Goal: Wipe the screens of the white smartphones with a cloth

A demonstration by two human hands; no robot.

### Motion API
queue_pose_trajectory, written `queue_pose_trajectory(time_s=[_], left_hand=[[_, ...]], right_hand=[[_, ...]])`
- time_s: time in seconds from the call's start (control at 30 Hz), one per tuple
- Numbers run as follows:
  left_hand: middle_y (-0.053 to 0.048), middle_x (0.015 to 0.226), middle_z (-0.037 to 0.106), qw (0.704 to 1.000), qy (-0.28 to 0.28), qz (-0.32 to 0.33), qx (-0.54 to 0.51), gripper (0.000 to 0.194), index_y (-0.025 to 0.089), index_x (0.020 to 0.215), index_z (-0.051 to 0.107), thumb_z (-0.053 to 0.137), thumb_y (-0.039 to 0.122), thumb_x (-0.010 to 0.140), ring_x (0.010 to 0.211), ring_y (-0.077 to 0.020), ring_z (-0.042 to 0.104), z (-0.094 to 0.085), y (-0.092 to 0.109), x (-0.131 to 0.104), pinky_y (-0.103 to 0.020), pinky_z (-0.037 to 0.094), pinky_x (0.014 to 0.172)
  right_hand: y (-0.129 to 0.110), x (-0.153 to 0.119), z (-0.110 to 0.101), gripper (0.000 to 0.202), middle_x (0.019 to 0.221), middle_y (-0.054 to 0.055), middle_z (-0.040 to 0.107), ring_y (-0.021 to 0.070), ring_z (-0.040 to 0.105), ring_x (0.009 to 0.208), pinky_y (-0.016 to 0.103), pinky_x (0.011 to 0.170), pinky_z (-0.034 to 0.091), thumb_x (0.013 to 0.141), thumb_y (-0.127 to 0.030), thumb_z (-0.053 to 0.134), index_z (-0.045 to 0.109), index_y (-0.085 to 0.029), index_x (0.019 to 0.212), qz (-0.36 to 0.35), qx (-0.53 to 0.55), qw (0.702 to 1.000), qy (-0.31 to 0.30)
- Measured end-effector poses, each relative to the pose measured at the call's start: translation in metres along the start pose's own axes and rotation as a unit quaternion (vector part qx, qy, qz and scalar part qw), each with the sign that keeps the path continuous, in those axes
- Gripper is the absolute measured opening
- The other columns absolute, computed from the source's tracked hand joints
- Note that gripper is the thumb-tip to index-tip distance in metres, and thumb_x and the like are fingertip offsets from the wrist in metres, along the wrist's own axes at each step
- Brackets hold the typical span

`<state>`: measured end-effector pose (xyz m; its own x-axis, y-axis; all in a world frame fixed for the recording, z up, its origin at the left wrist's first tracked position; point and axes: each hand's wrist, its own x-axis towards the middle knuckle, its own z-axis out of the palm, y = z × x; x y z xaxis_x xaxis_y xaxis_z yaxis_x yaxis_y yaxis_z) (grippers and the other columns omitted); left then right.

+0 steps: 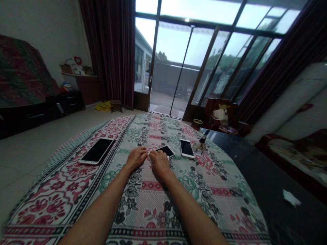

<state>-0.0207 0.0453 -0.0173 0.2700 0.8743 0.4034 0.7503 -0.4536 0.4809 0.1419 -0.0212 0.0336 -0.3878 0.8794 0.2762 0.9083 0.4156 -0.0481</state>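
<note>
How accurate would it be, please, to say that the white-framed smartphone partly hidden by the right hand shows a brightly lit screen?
Not quite: the white-framed smartphone, partly hidden by the right hand, shows a dark screen in the head view.

Left forearm [109, 197] and right forearm [189, 204] bared, stretched forward, angled inward. Left hand [136, 158] turned toward right hand [160, 164]; backs shown uppermost, fingers [143, 149] bent, brought close together, grip partly hidden.
</note>
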Motion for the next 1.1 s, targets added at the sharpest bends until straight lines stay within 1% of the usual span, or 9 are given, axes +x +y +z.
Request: queue_pose_trajectory(time_s=[0.1,0.23,0.43,0.53,0.63,0.8,0.9,1.0,1.1], left_hand=[[-0.004,0.113,0.071,1.0,-0.001,-0.002,-0.001,0.024,0.026,0.094,0.077,0.055,0.029,0.086,0.105,-0.0203,0.064,-0.001,0.001,0.0,-0.031,0.046,0.097],[-0.005,0.115,0.07,1.0,-0.003,-0.004,-0.005,0.024,0.025,0.095,0.077,0.056,0.028,0.085,0.107,-0.0215,0.063,-0.001,0.002,-0.001,-0.032,0.046,0.098],[-0.006,0.114,0.071,1.0,-0.004,-0.003,-0.008,0.025,0.024,0.093,0.077,0.054,0.028,0.084,0.106,-0.0225,0.064,-0.003,0.003,0.0,-0.034,0.047,0.098],[-0.005,0.113,0.071,1.0,-0.002,-0.002,-0.009,0.026,0.025,0.093,0.077,0.053,0.028,0.084,0.105,-0.0217,0.064,-0.004,0.004,0.0,-0.033,0.046,0.098],[-0.004,0.112,0.071,1.0,0.002,-0.005,-0.01,0.025,0.026,0.091,0.078,0.054,0.027,0.084,0.104,-0.0211,0.064,-0.003,0.004,0.0,-0.032,0.046,0.098],[-0.003,0.113,0.071,1.0,0.003,-0.01,-0.012,0.024,0.027,0.091,0.078,0.055,0.029,0.084,0.105,-0.0205,0.064,-0.001,0.002,0.0,-0.031,0.047,0.097],[-0.003,0.112,0.071,1.0,-0.001,-0.007,-0.012,0.023,0.026,0.089,0.078,0.055,0.029,0.084,0.105,-0.0195,0.064,-0.002,0.002,0.001,-0.029,0.047,0.096],[-0.003,0.111,0.071,1.0,-0.007,-0.001,-0.012,0.024,0.026,0.088,0.078,0.055,0.029,0.085,0.103,-0.0192,0.064,-0.004,0.003,0.001,-0.029,0.047,0.095],[-0.004,0.112,0.071,1.0,-0.008,-0.001,-0.009,0.024,0.026,0.091,0.078,0.055,0.029,0.085,0.103,-0.0202,0.064,-0.005,0.005,0.0,-0.03,0.047,0.095]], right_hand=[[0.0,0.0,0.002,0.027,0.126,0.005,0.059,0.023,0.046,0.106,0.033,0.08,0.035,0.09,-0.018,0.053,0.06,-0.024,0.115,-0.001,-0.003,1.0,0.003],[-0.001,-0.01,-0.002,0.03,0.127,0.004,0.059,0.0221,0.046,0.104,0.033,0.079,0.036,0.094,-0.017,0.046,0.059,-0.025,0.12,-0.004,-0.005,1.0,-0.003],[0.002,-0.035,-0.011,0.029,0.128,0.001,0.059,0.0204,0.046,0.102,0.033,0.083,0.036,0.096,-0.015,0.039,0.06,-0.024,0.115,-0.015,0.001,1.0,0.003],[0.004,-0.039,-0.012,0.029,0.128,0.002,0.058,0.0199,0.046,0.101,0.033,0.084,0.036,0.097,-0.017,0.038,0.061,-0.024,0.115,-0.016,0.004,1.0,-0.005],[0.004,-0.032,-0.011,0.028,0.129,0.002,0.057,0.0201,0.045,0.102,0.033,0.082,0.035,0.097,-0.017,0.04,0.061,-0.025,0.114,-0.012,0.002,1.0,-0.015],[0.003,-0.005,-0.01,0.029,0.126,0.004,0.058,0.0213,0.044,0.104,0.033,0.081,0.034,0.095,-0.016,0.042,0.061,-0.025,0.116,0.004,0.0,0.999,-0.039],[0.003,0.006,-0.008,0.029,0.122,0.006,0.059,0.0215,0.045,0.103,0.034,0.08,0.034,0.096,-0.016,0.042,0.062,-0.024,0.114,0.011,0.0,0.999,-0.044],[0.003,0.007,-0.006,0.028,0.122,0.006,0.059,0.0221,0.045,0.104,0.033,0.08,0.034,0.095,-0.017,0.044,0.062,-0.025,0.115,0.013,0.001,0.999,-0.035],[0.006,-0.003,-0.008,0.03,0.124,0.004,0.059,0.0218,0.045,0.104,0.032,0.08,0.034,0.094,-0.016,0.044,0.061,-0.026,0.117,0.004,0.004,1.0,-0.026]])
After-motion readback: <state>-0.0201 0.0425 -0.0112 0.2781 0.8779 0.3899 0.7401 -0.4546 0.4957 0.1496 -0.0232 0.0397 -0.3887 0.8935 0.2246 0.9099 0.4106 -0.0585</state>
